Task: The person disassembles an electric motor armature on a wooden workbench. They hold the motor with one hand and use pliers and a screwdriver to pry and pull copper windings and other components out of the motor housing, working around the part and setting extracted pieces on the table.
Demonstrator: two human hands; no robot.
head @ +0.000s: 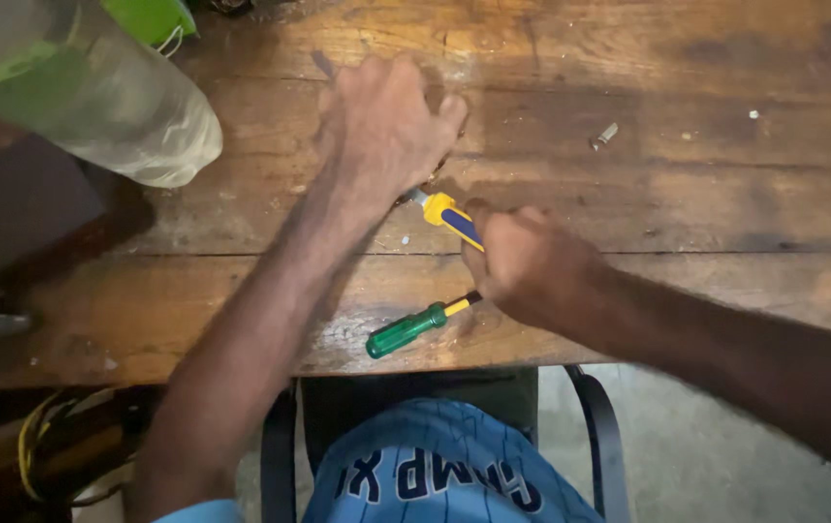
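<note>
The yellow-and-blue-handled screwdriver [454, 219] lies at the middle of the worn wooden table [706, 194], its tip hidden under the left hand [386, 131], which presses palm-down at its eleven o'clock; what those fingers cover I cannot tell. The right hand [527, 263] is fisted round the handle at four o'clock. The tool looks light and rigid, best gripped on its ribbed handle. A green-handled screwdriver [410, 329] lies loose at six o'clock; a clear plastic bottle [115, 107] sits far at ten.

The right hand [522, 261] grips a screwdriver [450, 217] with a yellow-and-blue handle. A second screwdriver [413, 328] is translucent green with a yellow collar. The worn table [706, 174] is brown wood; the shirt [435, 465] is light blue, pinstriped.
</note>
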